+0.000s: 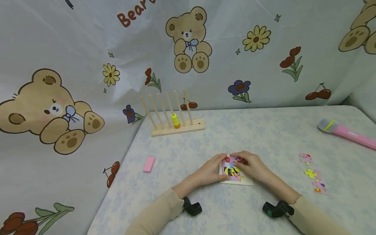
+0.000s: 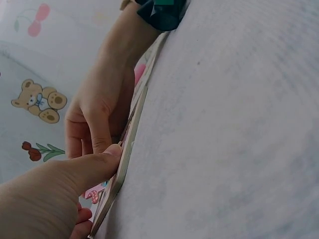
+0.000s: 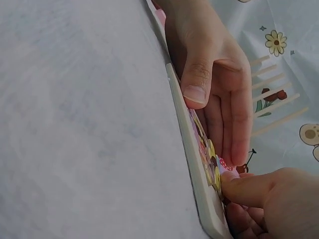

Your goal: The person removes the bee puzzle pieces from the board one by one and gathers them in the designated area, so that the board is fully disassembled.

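Note:
A small jigsaw puzzle board [image 1: 249, 181] with a cream base lies on the table, partly filled with a bee picture [image 1: 230, 171]. My left hand [image 1: 210, 170] holds the board's left side, thumb at the near edge and fingers along the far edge. At the upper right of the picture, my right hand [image 1: 252, 165] pinches a pink puzzle piece [image 3: 228, 167] with red, dotted markings between thumb and fingers. The piece sits close over the neighbouring pieces, and the fingers hide part of it. In the left wrist view, the left thumb [image 2: 112, 154] presses on the board's edge.
Several loose puzzle pieces [image 1: 311, 173] lie to the right. A pink microphone [image 1: 349, 133] is at the far right. A wooden peg rack [image 1: 188, 128] with yellow and orange beads stands at the back left. A pink block [image 1: 149, 164] lies left of the hands.

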The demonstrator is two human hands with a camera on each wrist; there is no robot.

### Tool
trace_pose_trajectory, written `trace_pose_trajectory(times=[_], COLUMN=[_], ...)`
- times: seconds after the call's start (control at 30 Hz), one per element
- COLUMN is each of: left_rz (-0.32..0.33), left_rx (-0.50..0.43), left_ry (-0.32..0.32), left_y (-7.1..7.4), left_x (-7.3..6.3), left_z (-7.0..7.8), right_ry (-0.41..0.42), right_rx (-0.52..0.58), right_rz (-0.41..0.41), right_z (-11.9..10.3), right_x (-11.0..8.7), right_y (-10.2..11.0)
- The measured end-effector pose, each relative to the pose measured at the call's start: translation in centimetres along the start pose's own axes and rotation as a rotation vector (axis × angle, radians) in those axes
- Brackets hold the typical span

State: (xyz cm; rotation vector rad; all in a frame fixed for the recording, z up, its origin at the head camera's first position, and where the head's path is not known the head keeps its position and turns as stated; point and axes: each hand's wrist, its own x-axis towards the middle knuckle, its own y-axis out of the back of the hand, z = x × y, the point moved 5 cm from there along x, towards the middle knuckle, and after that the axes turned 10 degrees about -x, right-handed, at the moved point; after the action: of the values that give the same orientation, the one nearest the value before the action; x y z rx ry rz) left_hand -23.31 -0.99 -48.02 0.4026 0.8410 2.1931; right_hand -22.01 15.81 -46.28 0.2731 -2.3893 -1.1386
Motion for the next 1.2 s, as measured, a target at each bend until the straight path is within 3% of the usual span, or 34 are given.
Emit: trace_pose_trajectory(times=[0.27,0.67,1.0,1.2], left_rz=[-0.005,-0.009,-0.001,-0.007], left_rx=[0.018,0.009,0.017,0.011], left_ry=[-0.016,0.018,0.004,0.010], left_y=[0.1,0.0,-0.1,0.0], left_x=[0.0,-0.1,0.1,0.0], left_z=[0.0,-0.1,0.1,0.0], right_ry=[0.057,-0.033,0.048,0.022], right_rx=[-0.093,-0.016,-0.076,-0.041], right_rz=[-0.037,-0.033,0.018,0.011], right_z=[-0.3,0.3,-0.7,-0.2], right_x=[0.1,0.1,-0.1,-0.1], right_y=[0.0,-0.2,0.2,0.0])
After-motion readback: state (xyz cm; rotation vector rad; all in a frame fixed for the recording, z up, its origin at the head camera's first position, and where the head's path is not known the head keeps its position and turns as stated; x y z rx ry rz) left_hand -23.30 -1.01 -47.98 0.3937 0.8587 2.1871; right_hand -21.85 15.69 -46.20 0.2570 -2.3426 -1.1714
